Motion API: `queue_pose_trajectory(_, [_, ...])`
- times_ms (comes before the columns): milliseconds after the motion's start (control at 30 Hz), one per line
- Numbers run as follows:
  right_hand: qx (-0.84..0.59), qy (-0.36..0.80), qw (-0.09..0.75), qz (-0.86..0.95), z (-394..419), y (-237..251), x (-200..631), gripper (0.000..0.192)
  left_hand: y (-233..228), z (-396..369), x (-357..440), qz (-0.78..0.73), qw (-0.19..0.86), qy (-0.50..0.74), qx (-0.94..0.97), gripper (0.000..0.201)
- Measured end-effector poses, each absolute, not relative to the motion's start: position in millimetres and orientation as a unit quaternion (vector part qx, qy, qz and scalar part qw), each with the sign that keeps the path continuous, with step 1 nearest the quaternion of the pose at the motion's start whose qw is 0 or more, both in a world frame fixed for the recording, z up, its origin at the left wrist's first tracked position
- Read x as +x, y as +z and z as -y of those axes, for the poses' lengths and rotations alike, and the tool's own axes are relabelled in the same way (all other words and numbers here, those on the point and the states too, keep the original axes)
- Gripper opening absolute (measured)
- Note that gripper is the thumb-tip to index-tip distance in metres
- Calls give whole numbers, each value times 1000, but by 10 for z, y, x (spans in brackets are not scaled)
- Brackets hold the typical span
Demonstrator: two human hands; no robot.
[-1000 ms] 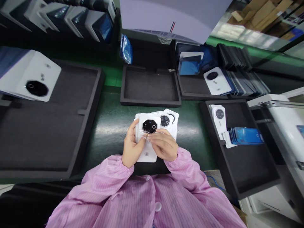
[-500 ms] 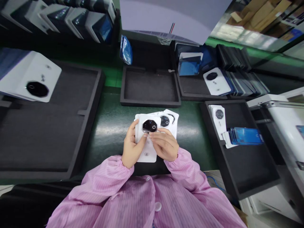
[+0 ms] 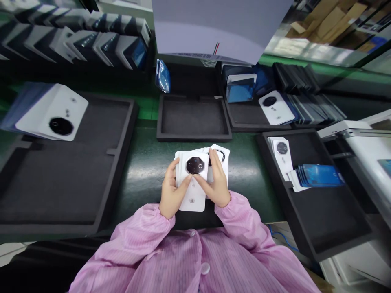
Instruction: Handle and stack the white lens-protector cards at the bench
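Left hand (image 3: 171, 191) grip holds a fanned stack of white covers (image 3: 193, 179) above the worktop (image 3: 143, 162), right hand (image 3: 217, 183) pinching film at the top cover's lens; best peeled slowly, stack kept steady.

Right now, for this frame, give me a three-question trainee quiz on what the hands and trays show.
1. True or false: both hands grip the stack of white covers.
2. Which foam tray holds covers with blue film? A) large left tray B) right tray C) small middle tray
3. Fill in: the top cover's camera window is ___ in colour.

Key: 1 true: left hand and right hand both hold it. 2 B: blue-film covers. 3 black.
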State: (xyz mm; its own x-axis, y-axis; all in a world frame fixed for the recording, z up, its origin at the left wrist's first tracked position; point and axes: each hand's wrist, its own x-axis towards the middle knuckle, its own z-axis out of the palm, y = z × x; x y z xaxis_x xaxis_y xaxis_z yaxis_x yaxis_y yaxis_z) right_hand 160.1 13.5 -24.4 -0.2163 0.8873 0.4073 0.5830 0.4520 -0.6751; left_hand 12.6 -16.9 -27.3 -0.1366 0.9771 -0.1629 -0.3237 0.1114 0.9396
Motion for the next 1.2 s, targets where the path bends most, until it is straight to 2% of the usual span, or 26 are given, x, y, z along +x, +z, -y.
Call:
queue_pose_trajectory(133, [-505,294,459,669,-169,-240,1660,57,-314,167,124,-483,562,583,333,54])
queue_pose_trajectory(233, [-505,395,513,570,-219,-219,1732,59,-315,158,124,-486,558,589,324,55])
queue_pose_trajectory(300, [-514,404,544,526,-263,-198,1801,61,-302,150,120,-488,555,596,314,55])
queue_pose_trajectory(400, [-553,346,563,507,-327,-193,1913,60,-283,136,106,-487,554,606,298,55])
queue_pose_trajectory(500, [-619,266,481,560,-365,-245,1973,58,-275,127,91,-488,556,608,288,54])
queue_pose_trajectory(633, [-659,94,334,667,-382,-368,1942,47,-264,126,91,-488,556,609,286,55])
queue_pose_trajectory(767, [-651,18,280,705,-380,-420,1885,39,-244,124,106,-491,558,607,283,65])
queue_pose_trajectory(867, [-610,20,351,710,-343,-355,1832,33,-236,121,118,-497,560,600,281,76])
queue_pose_trajectory(933, [-548,58,436,712,-293,-284,1778,26,-243,130,127,-500,559,589,301,74])
queue_pose_trajectory(1000, [-494,120,484,712,-233,-223,1715,23,-262,154,140,-504,549,576,336,68])
queue_pose_trajectory(1200, [-528,237,482,658,-144,-237,1605,21,-339,272,168,-554,454,534,449,61])
